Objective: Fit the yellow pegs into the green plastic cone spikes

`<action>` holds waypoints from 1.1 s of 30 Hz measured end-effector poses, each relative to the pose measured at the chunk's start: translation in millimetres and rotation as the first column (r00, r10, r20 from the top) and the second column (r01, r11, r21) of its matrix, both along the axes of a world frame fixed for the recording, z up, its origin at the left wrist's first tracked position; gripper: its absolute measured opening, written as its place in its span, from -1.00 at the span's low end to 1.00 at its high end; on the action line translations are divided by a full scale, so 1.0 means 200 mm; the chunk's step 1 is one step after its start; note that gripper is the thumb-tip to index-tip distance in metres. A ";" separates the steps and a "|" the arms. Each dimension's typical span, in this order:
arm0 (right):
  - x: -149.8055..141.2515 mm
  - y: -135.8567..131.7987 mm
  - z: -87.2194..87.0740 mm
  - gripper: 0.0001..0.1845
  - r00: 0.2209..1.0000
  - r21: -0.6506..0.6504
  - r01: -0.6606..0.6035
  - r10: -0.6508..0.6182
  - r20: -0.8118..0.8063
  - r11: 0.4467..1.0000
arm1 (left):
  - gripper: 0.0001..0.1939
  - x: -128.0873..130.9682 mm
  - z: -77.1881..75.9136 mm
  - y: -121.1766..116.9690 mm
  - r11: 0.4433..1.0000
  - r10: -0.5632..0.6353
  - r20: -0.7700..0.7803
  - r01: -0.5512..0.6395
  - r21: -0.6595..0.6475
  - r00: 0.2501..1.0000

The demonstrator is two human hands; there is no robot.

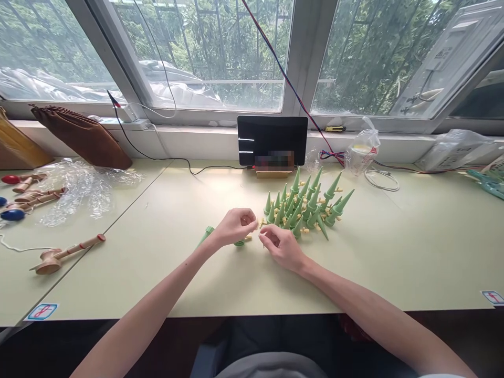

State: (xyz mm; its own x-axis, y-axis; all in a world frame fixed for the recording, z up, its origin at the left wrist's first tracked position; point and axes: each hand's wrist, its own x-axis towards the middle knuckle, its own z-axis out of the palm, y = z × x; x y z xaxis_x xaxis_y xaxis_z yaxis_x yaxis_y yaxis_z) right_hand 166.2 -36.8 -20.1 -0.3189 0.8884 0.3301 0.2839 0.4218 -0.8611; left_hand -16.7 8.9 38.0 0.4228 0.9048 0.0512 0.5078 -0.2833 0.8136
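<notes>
My left hand (237, 227) is closed in a pinch over the middle of the table, its fingertips at a tiny pale piece too small to name. Close by on the right, my right hand (284, 248) pinches with thumb and forefinger; what it holds, if anything, cannot be made out. Behind and right of it, several green plant watering spikes (313, 202) with yellow valve-like pegs stand clustered, mostly points up. Another green spike (205, 234) lies partly hidden behind my left forearm. Beneath my left hand is a green part (239, 243) with a yellow peg.
A dark tablet (272, 137) leans at the back of the table (394, 252). Left are wooden kendama toys (49, 261), clear plastic wrap (84, 191) and a brown pouch (81, 134). A bagged cup (360, 152) and a coiled cable (381, 180) lie back right.
</notes>
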 end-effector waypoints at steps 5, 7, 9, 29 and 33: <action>0.00 0.00 0.01 -0.76 1.000 -0.017 -0.010 0.010 -0.017 1.000 | -0.82 -0.02 -0.05 -0.07 0.990 -0.071 0.254 0.100 -0.101 0.964; -0.01 0.00 0.01 -0.75 0.999 -0.019 0.001 -0.002 -0.040 1.000 | -0.81 -0.02 -0.07 -0.08 0.991 -0.090 0.294 0.116 -0.072 0.952; -0.01 0.00 0.02 -0.74 0.998 -0.025 0.003 -0.005 -0.065 1.000 | -0.81 -0.03 -0.09 -0.09 0.994 -0.086 0.321 0.105 -0.043 0.943; -0.01 -0.01 0.02 -0.82 0.995 0.015 0.048 -0.047 -0.093 0.999 | -0.79 -0.07 -0.16 -0.08 0.848 0.249 -0.075 -0.180 0.498 0.966; 0.00 0.00 0.01 -0.82 0.994 0.000 0.021 -0.021 -0.105 1.000 | -0.82 -0.07 -0.18 -0.08 0.864 0.278 -0.198 -0.155 0.480 0.940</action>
State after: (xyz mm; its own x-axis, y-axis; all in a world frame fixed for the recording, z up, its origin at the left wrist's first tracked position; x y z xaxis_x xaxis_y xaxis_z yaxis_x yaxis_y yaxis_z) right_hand 165.9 -37.2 -18.9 -0.2639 0.8941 0.3618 0.2011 0.4179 -0.8860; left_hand -31.1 -7.5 1.3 0.2729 0.8775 0.3943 0.7686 -0.4454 0.4593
